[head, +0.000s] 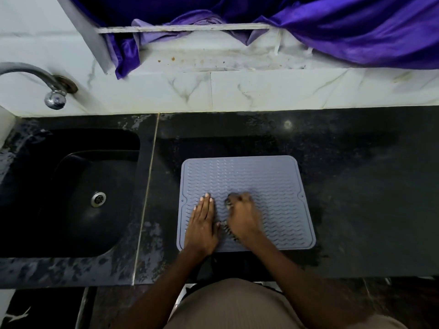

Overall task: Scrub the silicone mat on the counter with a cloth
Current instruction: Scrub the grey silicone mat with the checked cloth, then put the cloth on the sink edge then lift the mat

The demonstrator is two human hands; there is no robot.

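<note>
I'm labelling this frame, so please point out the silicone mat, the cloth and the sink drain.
silicone mat [268, 176]: head view, bare ridged upper area.
cloth [230, 230]: head view, striped part showing beside the right hand.
sink drain [98, 199]: head view, metal strainer centre.

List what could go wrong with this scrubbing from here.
1. The mat may slide on the wet-looking counter; only the flat left hand pins it, near one corner.
2. The right hand grips a mostly hidden cloth, so knuckles may rub the ridges.
3. The mat's far half may go unscrubbed.
</note>
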